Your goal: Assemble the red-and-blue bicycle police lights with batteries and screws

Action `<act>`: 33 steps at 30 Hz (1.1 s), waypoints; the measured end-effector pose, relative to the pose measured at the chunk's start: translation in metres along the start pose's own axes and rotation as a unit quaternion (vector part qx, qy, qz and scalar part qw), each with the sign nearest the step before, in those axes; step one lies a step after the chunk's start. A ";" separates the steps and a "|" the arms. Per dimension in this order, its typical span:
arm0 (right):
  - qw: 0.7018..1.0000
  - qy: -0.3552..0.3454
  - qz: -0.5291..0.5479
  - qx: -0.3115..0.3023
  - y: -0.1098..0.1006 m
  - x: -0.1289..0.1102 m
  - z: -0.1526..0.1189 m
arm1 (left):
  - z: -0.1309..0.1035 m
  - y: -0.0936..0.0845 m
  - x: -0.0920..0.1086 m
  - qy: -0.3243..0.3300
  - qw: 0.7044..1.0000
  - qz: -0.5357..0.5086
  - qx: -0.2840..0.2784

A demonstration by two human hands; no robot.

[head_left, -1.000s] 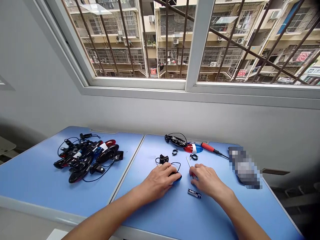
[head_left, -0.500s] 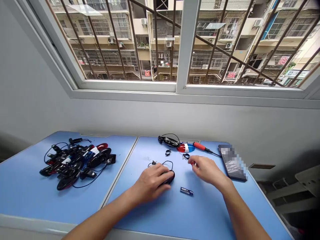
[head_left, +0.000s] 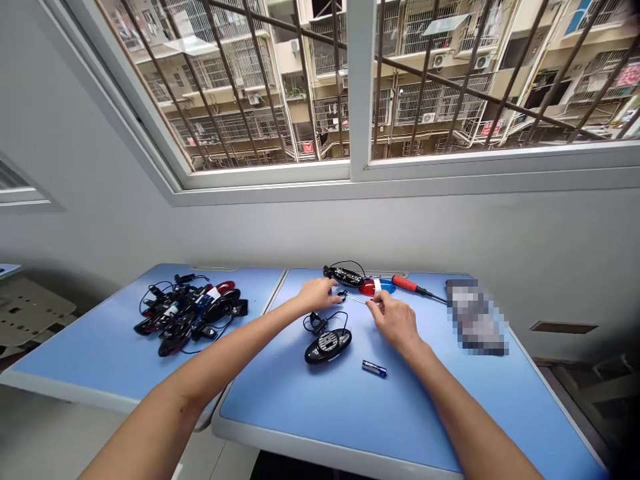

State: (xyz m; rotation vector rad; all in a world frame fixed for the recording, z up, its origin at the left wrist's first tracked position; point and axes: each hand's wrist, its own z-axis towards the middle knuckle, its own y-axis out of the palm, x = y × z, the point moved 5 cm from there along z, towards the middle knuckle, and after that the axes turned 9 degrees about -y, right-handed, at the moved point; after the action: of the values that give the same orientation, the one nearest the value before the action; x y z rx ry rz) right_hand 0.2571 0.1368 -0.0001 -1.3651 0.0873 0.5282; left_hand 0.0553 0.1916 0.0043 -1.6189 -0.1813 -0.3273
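In the head view, my left hand [head_left: 319,294] reaches to the back of the blue table and pinches a small black ring clamp [head_left: 343,295]. My right hand [head_left: 395,319] is closed on a small screwdriver [head_left: 356,300], its thin metal shaft pointing left at the clamp; the fingers hide its handle. Whether the tip touches the clamp, I cannot tell. Nearer the front lies a black oval device [head_left: 329,345] with a round slotted grille, its cable and small black switch [head_left: 317,323] behind it. A dark blue battery [head_left: 375,369] rests to its right.
Along the back lie another black oval device [head_left: 349,276], a red and blue translucent cover [head_left: 369,287] and a red-handled tool [head_left: 405,283] with a black cord. A blurred phone [head_left: 475,317] is at right. Black and red devices [head_left: 195,310] are heaped on the left table.
My left hand has left the black oval device and moved back to the ring clamp. My right hand now points the screwdriver shaft at the clamp. The view has turned and tilted slightly.
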 end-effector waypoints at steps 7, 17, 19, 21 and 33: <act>0.992 -0.037 -0.073 -0.092 0.017 -0.009 -0.008 | 0.011 0.018 -0.004 -0.031 0.998 -0.025 -0.052; 0.982 -0.090 -0.125 -0.114 0.012 -0.025 -0.015 | -0.008 0.006 -0.057 -0.094 0.920 -0.380 0.014; 0.978 -0.121 -0.121 -0.118 0.013 -0.031 -0.017 | -0.018 0.001 -0.066 -0.102 0.882 -0.460 0.019; 0.977 -0.150 -0.103 -0.111 0.015 -0.034 -0.019 | -0.026 -0.003 -0.074 -0.110 0.844 -0.525 0.014; 0.990 -0.128 -0.020 -0.060 -0.015 -0.040 0.073 | -0.041 0.011 -0.097 -0.161 0.680 -0.715 -0.013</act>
State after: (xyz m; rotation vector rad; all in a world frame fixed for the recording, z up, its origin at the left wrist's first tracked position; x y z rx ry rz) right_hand 0.2105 0.1923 0.0437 -1.4009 -0.1832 0.6790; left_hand -0.0374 0.1577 -0.0349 -1.2113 -1.7659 -1.2178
